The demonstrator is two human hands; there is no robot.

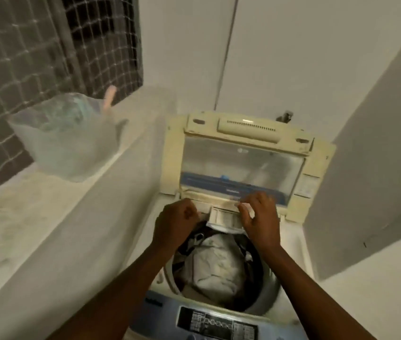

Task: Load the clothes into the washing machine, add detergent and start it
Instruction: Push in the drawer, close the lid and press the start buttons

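Directly below the head camera stands a top-loading washing machine (302,253), its lid (243,163) raised upright against the wall. Clothes (216,263), pale on top with darker fabric round the edge, fill the drum. At the drum's back rim a white detergent drawer (221,217) juts out over the laundry. The left hand (177,224) sits at the drawer's left side with its fingers curled under; I cannot tell whether it has hold of anything. The right hand (260,219) pinches a small white piece (246,207) at the drawer's right corner between thumb and fingertips. The control panel (219,323) lies nearest the person. To the left, a clear plastic bag (66,141) rests on a pale ledge (35,217).
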